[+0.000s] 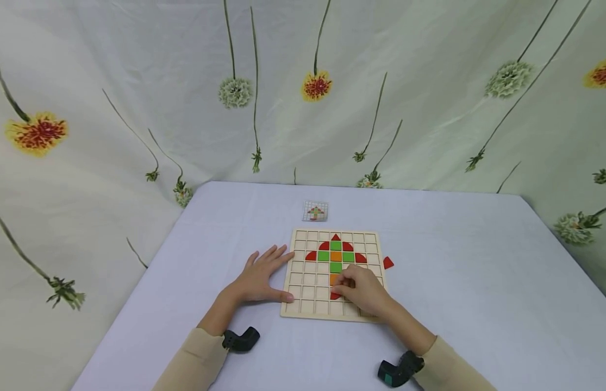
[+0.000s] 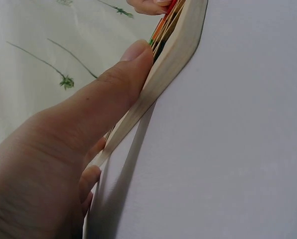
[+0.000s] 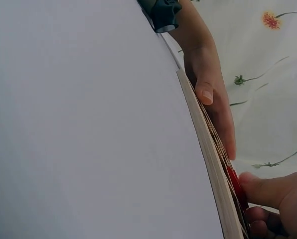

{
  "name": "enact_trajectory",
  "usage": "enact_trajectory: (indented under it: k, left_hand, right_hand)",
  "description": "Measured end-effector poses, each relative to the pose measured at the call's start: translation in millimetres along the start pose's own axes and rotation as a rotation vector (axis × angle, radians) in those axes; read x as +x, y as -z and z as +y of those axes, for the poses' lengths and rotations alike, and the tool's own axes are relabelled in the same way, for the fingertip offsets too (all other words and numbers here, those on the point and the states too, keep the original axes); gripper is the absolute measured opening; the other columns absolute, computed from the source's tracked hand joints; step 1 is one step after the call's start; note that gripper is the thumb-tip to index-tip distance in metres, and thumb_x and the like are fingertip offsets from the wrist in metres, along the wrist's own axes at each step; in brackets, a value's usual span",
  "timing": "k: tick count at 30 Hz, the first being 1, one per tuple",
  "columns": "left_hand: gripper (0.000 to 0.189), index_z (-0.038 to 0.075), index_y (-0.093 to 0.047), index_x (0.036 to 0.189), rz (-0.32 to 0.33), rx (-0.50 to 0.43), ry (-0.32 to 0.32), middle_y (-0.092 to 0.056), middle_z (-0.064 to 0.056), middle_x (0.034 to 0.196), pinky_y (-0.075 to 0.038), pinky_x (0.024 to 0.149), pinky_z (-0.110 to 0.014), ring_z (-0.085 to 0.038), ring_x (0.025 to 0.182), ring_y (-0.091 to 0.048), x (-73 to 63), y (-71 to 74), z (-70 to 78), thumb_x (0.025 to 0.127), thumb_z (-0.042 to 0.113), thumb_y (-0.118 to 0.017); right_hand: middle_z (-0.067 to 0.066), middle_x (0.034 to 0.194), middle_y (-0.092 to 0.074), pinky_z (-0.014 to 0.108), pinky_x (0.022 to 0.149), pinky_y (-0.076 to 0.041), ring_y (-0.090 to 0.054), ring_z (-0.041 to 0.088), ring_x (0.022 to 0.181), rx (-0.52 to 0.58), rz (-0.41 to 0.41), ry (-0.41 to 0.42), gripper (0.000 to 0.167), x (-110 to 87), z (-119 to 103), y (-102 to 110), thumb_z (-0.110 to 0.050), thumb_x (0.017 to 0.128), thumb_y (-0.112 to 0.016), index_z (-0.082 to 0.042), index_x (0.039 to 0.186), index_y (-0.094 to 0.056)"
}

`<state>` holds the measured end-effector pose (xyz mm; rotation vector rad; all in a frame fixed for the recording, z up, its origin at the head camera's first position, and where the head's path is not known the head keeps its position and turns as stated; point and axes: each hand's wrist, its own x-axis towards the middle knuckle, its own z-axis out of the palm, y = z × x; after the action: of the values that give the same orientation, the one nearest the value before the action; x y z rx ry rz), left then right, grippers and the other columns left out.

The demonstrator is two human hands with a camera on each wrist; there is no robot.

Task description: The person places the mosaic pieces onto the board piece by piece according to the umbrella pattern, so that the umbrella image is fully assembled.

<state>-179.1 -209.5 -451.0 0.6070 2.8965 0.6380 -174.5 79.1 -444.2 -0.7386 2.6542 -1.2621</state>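
Note:
A wooden grid board (image 1: 307, 316) lies on the table with red, green and orange tiles set in a tree-like or arrow-like pattern. My left hand (image 1: 263, 276) rests along the board's left edge, fingers spread and straight, the thumb on the rim. Over the lower middle cells, my right hand (image 1: 365, 290) pinches a red curved-edged tile (image 1: 335, 296) with curled fingers, just below an orange tile (image 1: 334, 279). In the right wrist view the thumb touches that red tile (image 3: 236, 186); how far it sits in its cell is hard to tell.
A loose red tile (image 1: 388, 263) lies beside the board's right edge. Beyond the board is a small card (image 1: 315, 210) printed with a similar pattern. The white-covered table (image 1: 459, 260) meets a flower-printed cloth (image 1: 430, 108) at the back.

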Motion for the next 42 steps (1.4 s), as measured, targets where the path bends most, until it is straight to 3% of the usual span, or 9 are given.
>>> enact_trajectory:
  k: [8, 15, 20, 32, 42]
  left_hand:
    - [0.106, 0.018, -0.036, 0.152, 0.001, -0.003, 0.000, -0.022, -0.008, 0.160, -0.001, 0.112, -0.061, -0.030, 0.148, -0.010, 0.5, -0.4, 0.2, 0.068, 0.071, -0.071]
    - [0.105, 0.018, -0.036, 0.152, 0.007, -0.008, -0.006, -0.022, -0.008, 0.160, -0.001, 0.112, -0.062, -0.031, 0.148, -0.010, 0.1, -0.4, -1.0, 0.068, 0.070, -0.071]
    - [0.105, 0.018, -0.036, 0.152, 0.005, -0.004, -0.004, -0.022, -0.008, 0.161, -0.002, 0.112, -0.062, -0.031, 0.148, -0.010, -0.2, -1.0, -1.8, 0.068, 0.071, -0.071]
    - [0.106, 0.018, -0.036, 0.152, 0.009, 0.000, -0.009, -0.022, -0.008, 0.160, -0.002, 0.112, -0.062, -0.031, 0.148, -0.010, 1.4, -0.8, -3.0, 0.068, 0.071, -0.071]
    - [0.106, 0.018, -0.036, 0.152, 0.006, -0.002, 0.000, -0.022, -0.008, 0.160, -0.001, 0.112, -0.062, -0.031, 0.148, -0.010, 1.9, -1.8, -1.7, 0.068, 0.071, -0.071]
  right_hand:
    - [-0.006, 0.077, -0.053, 0.024, 0.060, -0.042, -0.050, 0.014, 0.071, 0.025, -0.123, 0.033, 0.012, -2.2, 6, 12, -0.024, 0.084, -0.079, -0.020, 0.093, -0.072]
    - [-0.007, 0.078, -0.054, 0.024, 0.061, -0.042, -0.050, 0.014, 0.072, 0.019, -0.132, 0.057, 0.013, -0.3, 8, 12, -0.022, 0.084, -0.078, -0.019, 0.096, -0.072]
    - [-0.006, 0.080, -0.057, 0.024, 0.064, -0.044, -0.052, 0.015, 0.075, 0.075, -0.127, 0.042, 0.014, -0.4, 11, 17, -0.021, 0.085, -0.078, -0.015, 0.097, -0.073]
    - [-0.002, 0.074, -0.056, 0.025, 0.061, -0.042, -0.050, 0.017, 0.073, 0.031, 0.045, -0.060, 0.008, -5.5, 34, 60, -0.011, 0.087, -0.074, -0.006, 0.093, -0.071]
    - [0.001, 0.077, -0.059, 0.026, 0.061, -0.042, -0.051, 0.019, 0.075, 0.009, 0.207, -0.160, 0.012, -6.4, 71, 87, -0.013, 0.087, -0.072, -0.004, 0.096, -0.072]
